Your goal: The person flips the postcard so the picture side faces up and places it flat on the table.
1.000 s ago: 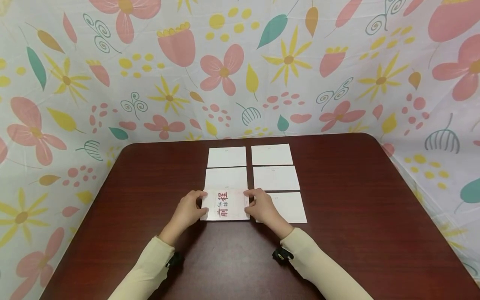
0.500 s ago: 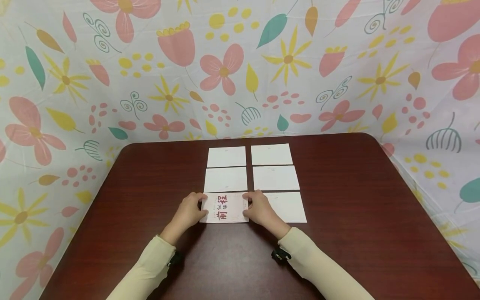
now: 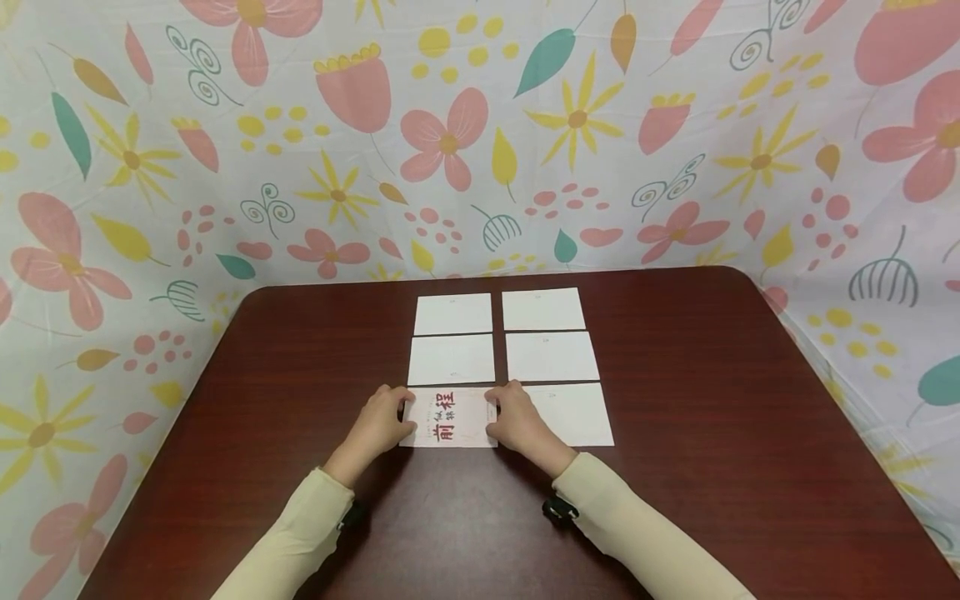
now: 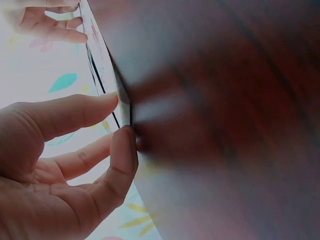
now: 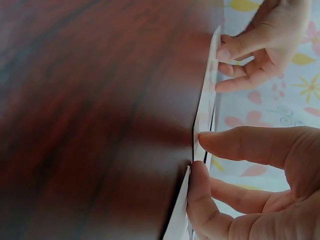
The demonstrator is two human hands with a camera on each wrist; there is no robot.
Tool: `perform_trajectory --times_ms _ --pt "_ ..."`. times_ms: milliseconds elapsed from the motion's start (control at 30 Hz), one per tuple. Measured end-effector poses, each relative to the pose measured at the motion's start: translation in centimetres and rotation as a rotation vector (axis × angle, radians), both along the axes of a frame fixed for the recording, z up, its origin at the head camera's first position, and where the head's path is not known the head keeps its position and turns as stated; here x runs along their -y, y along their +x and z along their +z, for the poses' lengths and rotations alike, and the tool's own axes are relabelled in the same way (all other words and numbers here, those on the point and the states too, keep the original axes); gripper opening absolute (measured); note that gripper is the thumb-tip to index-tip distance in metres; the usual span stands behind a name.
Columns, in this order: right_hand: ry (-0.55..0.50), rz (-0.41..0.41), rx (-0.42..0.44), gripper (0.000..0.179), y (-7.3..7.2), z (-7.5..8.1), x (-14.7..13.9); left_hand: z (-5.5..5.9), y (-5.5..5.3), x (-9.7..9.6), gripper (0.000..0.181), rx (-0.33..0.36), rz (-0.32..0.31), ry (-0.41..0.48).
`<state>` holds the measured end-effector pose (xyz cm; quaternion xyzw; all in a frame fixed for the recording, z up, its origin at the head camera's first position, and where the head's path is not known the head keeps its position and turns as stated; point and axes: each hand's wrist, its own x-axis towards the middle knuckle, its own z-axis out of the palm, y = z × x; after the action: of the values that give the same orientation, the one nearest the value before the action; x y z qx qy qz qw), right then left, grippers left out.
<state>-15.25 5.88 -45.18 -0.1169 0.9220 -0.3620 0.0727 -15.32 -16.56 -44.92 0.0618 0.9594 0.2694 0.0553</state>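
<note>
A pale pink card [image 3: 465, 417] with large red characters lies at the near end of the left column, low over the tabletop. My left hand [image 3: 381, 421] holds its left edge, thumb and fingers bent at the two corners. On the opposite edge my right hand [image 3: 517, 419] grips in the same way, its wrist crossing the nearest card of the right column. In the left wrist view the left thumb [image 4: 82, 115] rests on the card's edge, index finger close beside it. The right wrist view shows the right thumb [image 5: 240, 145] at the card's other end.
Beyond it lie two white cards, a nearer one [image 3: 452, 359] and a farther one [image 3: 453, 314]. The right column has three white cards: far [image 3: 543, 309], middle [image 3: 552, 356] and near [image 3: 573, 417]. A dark wooden table [image 3: 697, 467] bears them; a floral cloth [image 3: 480, 150] hangs behind.
Both hands have drawn the red-lettered card slightly toward the person and lowered it, uncovering the near edge of the white card behind. Over the last half second it has barely shifted.
</note>
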Motion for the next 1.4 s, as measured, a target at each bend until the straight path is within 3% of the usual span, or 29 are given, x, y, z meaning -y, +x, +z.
perform_trajectory --times_ms 300,467,667,933,1200,1400 --pt "-0.017 0.028 0.055 0.056 -0.2 0.5 -0.2 0.4 0.2 0.0 0.044 0.059 0.026 0.0" --pt "-0.053 0.04 0.092 0.054 -0.3 1.6 -0.6 0.9 0.0 0.0 0.04 0.044 0.047 0.028" --pt "-0.072 0.022 0.079 0.048 -1.5 2.5 -1.3 1.6 -1.0 -0.2 0.039 0.005 0.059 0.088" --pt "-0.163 0.008 0.073 0.046 -3.6 2.6 -1.6 1.3 -3.0 -0.1 0.048 -0.017 0.114 0.217" --pt "-0.249 -0.061 0.127 0.052 -5.3 2.0 -1.0 1.2 -5.0 -0.2 0.058 0.1 0.191 0.376" --pt "-0.298 -0.112 0.189 0.058 -5.6 1.5 -0.4 0.9 -5.7 -0.2 0.065 0.171 0.211 0.44"
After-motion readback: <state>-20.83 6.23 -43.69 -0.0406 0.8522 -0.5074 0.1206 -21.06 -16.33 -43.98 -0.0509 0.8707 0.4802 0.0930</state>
